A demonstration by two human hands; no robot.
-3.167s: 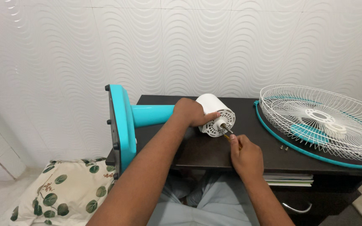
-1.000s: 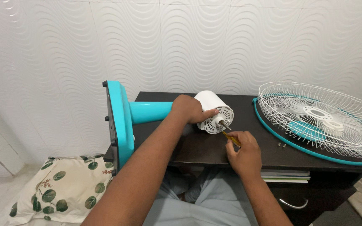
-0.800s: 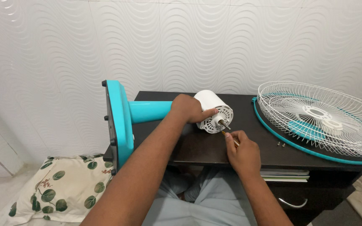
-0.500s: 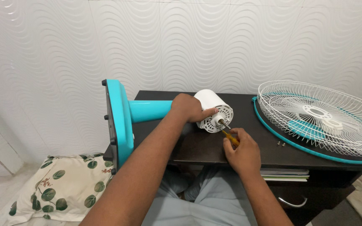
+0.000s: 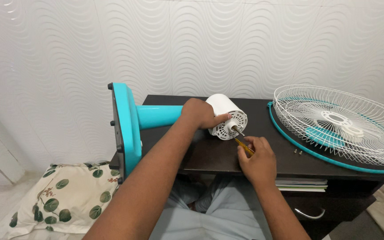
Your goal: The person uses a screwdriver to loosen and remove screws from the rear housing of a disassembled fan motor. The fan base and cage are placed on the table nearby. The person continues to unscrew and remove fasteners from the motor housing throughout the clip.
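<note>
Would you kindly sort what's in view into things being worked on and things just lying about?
In use:
- white motor housing, held by left hand
- yellow-handled screwdriver, in right hand
- teal fan stand

Lying about:
- wire fan guard
- two small screws
- leaf-print cushion

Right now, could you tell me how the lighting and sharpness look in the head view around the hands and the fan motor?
Head view: soft, even light; the white motor housing is bright but not blown out. The left hand and right hand are sharp, without motion blur. Faint shadow under the wire fan guard; the dark table shows mild sheen.
</note>
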